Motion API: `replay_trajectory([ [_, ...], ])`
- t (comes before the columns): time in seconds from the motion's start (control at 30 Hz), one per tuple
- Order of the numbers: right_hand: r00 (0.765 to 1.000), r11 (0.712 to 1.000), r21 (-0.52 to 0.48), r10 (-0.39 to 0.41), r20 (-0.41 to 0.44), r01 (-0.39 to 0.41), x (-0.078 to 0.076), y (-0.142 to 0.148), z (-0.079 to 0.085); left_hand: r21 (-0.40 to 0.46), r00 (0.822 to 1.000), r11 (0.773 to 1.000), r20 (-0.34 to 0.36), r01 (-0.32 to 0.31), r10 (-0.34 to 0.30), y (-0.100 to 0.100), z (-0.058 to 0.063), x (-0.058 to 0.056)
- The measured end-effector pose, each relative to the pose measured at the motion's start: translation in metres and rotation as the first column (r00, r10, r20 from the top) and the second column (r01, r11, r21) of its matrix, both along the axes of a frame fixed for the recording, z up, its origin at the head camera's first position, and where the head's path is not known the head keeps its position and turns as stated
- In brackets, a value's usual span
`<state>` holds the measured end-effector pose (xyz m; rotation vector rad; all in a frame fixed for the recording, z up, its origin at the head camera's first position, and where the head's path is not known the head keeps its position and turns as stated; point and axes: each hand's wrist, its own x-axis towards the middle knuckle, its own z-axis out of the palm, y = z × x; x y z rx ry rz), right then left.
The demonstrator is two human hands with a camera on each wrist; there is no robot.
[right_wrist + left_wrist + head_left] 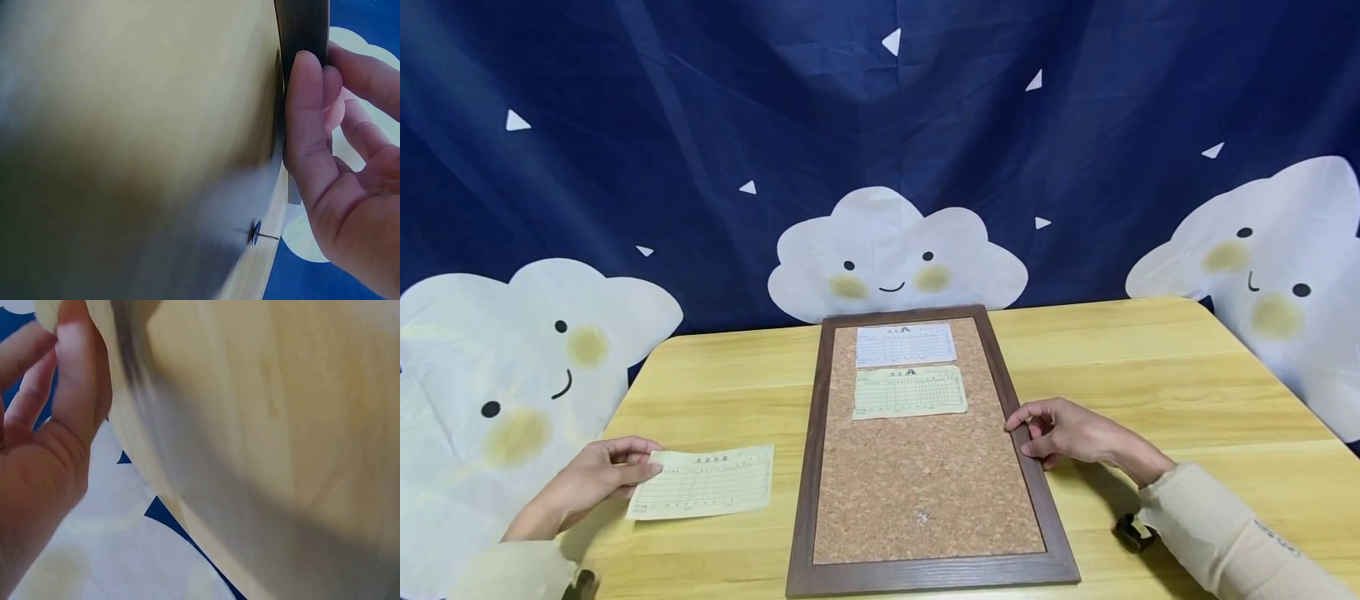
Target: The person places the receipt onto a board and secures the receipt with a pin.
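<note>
My left hand [598, 479] pinches a pale yellow printed form slip [703, 483] by its left end, over the table left of the board. Only a corner of that slip [47, 314] shows in the left wrist view, beside the fingers. A cork board [925, 475] with a dark brown wooden frame lies on the table. On its upper part a white form slip [906, 345] sits above a second yellow slip [910, 392]. My right hand [1071, 433] grips the frame's right side between thumb and fingers. The right wrist view shows this grip on the frame [304, 31].
A thumbtack [256, 233] lies on the wooden table [1165, 367], point outward, in the right wrist view. Behind the table hangs a dark blue cloth [722, 100] with smiling clouds and white triangles. A small pale mark [922, 518] shows low on the cork.
</note>
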<state>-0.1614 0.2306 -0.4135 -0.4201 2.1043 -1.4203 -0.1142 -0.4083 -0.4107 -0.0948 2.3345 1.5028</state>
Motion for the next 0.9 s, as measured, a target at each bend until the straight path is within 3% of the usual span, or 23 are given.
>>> replay_trajectory([
  [0.1, 1.0, 1.0, -0.002, 0.001, 0.001, -0.001, 0.0, 0.0, 0.0, 0.087, 0.999, 0.996, 0.015, 0.037, -0.039, -0.003, 0.001, -0.001],
  [0.27, 1.0, 1.0, 0.001, 0.007, -0.007, -0.007, 0.0, 0.0, 0.001, 0.131, 0.998, 0.989, 0.009, 0.065, -0.067, -0.006, 0.004, -0.001],
  [0.6, 1.0, 1.0, -0.004, 0.01, -0.017, -0.01, 0.001, 0.001, 0.0, 0.095, 0.999, 0.995, -0.011, 0.034, -0.033, -0.008, 0.01, -0.002],
  [0.8, 1.0, 1.0, -0.005, 0.016, -0.027, -0.016, 0.001, 0.0, -0.001, 0.015, 1.0, 1.0, -0.013, -0.011, 0.011, 0.0, 0.014, -0.003],
  [0.9, 0.999, 1.0, -0.006, 0.019, -0.026, -0.019, 0.001, 0.0, -0.001, 0.023, 1.0, 0.999, -0.019, -0.025, 0.025, 0.005, 0.017, -0.004],
])
